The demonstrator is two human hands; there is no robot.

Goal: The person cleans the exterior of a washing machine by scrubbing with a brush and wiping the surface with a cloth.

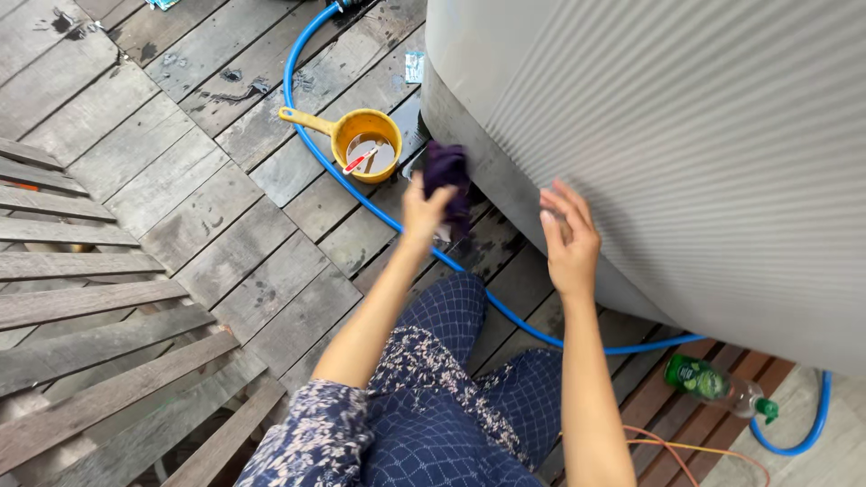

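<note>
My left hand (422,209) grips a dark purple cloth (448,180) and holds it against the lower edge of a large grey ribbed tank (686,135). My right hand (570,236) is beside it, fingers spread, palm near the tank's wall, holding nothing. Both arms reach forward over my knees in blue patterned trousers.
A yellow dipper (363,140) with water and a small red-and-white object inside stands on the wet wooden plank deck (180,180). A blue hose (311,135) runs along the tank's base. A green-labelled plastic bottle (717,385) lies at the right, with an orange cord (695,448) nearby.
</note>
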